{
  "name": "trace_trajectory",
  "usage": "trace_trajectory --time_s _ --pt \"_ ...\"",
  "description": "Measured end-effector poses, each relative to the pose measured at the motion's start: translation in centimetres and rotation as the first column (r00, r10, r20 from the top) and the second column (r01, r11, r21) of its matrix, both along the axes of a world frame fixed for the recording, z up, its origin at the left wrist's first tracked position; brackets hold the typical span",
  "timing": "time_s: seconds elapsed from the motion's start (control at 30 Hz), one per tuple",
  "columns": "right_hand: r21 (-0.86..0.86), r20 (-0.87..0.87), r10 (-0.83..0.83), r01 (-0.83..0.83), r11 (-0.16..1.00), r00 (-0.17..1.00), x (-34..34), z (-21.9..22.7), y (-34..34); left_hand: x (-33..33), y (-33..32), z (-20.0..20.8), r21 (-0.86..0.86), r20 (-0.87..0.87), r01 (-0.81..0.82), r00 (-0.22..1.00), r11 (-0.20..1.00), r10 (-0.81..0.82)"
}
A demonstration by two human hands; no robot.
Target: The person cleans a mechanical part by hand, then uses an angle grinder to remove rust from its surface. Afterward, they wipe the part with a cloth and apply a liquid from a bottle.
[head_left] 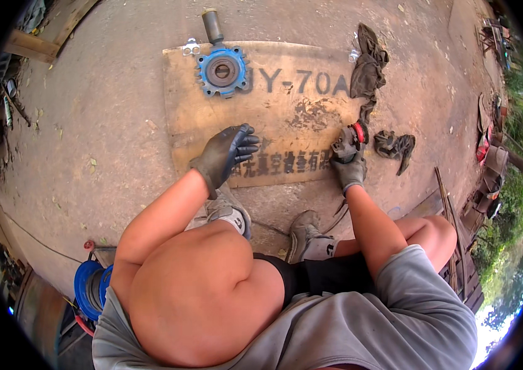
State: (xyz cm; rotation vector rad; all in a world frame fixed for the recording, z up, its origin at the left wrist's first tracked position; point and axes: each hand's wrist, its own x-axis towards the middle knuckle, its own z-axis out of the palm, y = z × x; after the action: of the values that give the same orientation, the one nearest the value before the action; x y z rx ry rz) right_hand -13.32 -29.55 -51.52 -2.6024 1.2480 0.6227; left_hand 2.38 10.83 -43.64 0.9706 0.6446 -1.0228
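From the head view, I'm seeing the gloved right hand clasping one red-ringed tool, which is jutting forward past the fingers near the board's right edge, while the gloved left hand is hovering, loose and unclasped. One wooden board is bearing one blue toothed casting; one grey cylinder is sitting just above it, and two dark rags are lying rightward.

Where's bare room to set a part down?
Middle of the wooden board: bare between blue casting, left hand, red-ringed tool and long dark rag. Ground left of the board is open too, bar scattered leaves. Crowded: the board's right edge, with the right hand gripping the tool near the rag; upper left, with casting and metal cylinder.
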Motion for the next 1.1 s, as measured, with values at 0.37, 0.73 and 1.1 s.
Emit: trace_trajectory --time_s 0.37,0.73,1.1 --pt "-0.054 0.075 -0.065 0.069 0.996 0.995 1.2 1.7 2.5 0.4 -0.4 0.1 -0.016 0.017 0.031 0.999 0.999 -0.031" --pt "0.102 0.207 -0.043 0.022 0.995 0.977 2.1 2.1 1.5 0.8 -1.5 -0.1 -0.056 0.051 0.088 0.995 0.995 -0.085" --pt "0.702 0.496 -0.348 -0.131 0.7 0.796 10.7 13.2 10.7 0.9 -4.0 3.4 0.199 0.396 0.504 0.743 0.84 -0.54"
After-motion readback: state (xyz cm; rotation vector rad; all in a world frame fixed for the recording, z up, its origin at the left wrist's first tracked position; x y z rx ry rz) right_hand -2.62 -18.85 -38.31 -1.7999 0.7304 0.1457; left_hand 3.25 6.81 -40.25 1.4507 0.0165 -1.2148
